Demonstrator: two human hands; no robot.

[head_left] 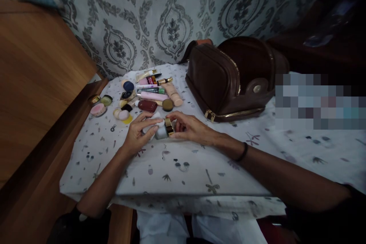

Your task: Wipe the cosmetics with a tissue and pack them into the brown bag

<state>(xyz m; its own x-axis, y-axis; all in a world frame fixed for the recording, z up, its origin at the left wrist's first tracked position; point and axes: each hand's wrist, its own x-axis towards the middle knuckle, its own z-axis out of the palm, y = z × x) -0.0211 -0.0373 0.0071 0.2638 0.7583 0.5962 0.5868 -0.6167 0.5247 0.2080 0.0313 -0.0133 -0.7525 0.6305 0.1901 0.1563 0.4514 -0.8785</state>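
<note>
A small pale bottle (pixel 162 132) with a shiny gold cap (pixel 169 126) lies sideways between my hands, low over the tabletop. My left hand (pixel 136 132) is closed round its left end, with a white tissue (pixel 156 116) under the fingers and against the bottle. On the other side, my right hand (pixel 192 127) pinches the gold cap between thumb and fingers. Just beyond the bottle lie a dark red bottle (pixel 147 106) and a round brown-lidded jar (pixel 167 105). The label side of the held bottle is hidden.
A brown zipped bag (pixel 228 80) stands behind on the right. Several cosmetics, including a beige tube (pixel 174 94) and a pink tube (pixel 153 95), lie in a cluster. A pink compact (pixel 98 109) sits near the left edge of the patterned tablecloth (pixel 200 175). Wooden furniture (pixel 37 84) borders the left.
</note>
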